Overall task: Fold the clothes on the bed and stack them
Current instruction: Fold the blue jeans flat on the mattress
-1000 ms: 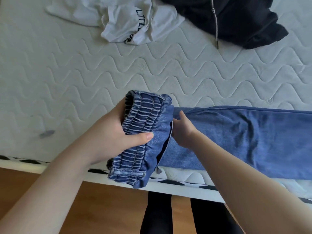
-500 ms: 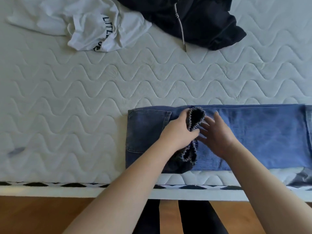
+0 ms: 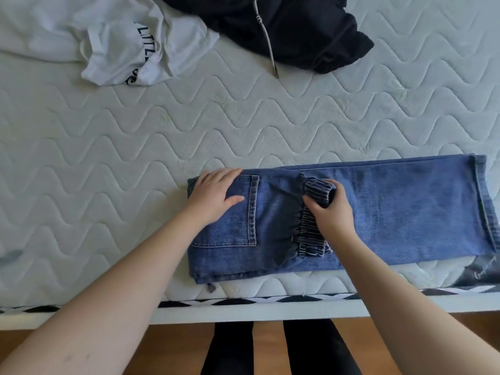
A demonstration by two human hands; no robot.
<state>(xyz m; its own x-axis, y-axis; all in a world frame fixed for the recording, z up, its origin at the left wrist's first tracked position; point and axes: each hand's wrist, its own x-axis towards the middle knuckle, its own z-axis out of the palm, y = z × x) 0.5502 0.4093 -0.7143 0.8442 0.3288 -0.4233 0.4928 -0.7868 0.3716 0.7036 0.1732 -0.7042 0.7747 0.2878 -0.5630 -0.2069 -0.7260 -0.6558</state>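
Observation:
Blue jeans (image 3: 392,209) lie along the near edge of the white quilted mattress (image 3: 135,147), their waist end folded over to the right so the back pocket faces up. My left hand (image 3: 216,196) rests flat, fingers spread, on the fold at the jeans' left end. My right hand (image 3: 330,209) grips the elastic waistband (image 3: 311,239) where it lies on the legs. A crumpled white T-shirt (image 3: 121,41) with dark lettering lies at the far left. A black hoodie (image 3: 292,28) with a grey drawstring lies at the far middle.
The mattress edge with a black-and-white trim (image 3: 243,303) runs across the front, above a wooden floor (image 3: 267,345). My legs in black trousers (image 3: 232,347) stand against the bed. A dark cloth with pale script (image 3: 481,272) lies at the near right edge.
The waist end was lifted in my left hand, then laid over the legs. My left hand has let go and moved to the fold; my right hand now holds the waistband.

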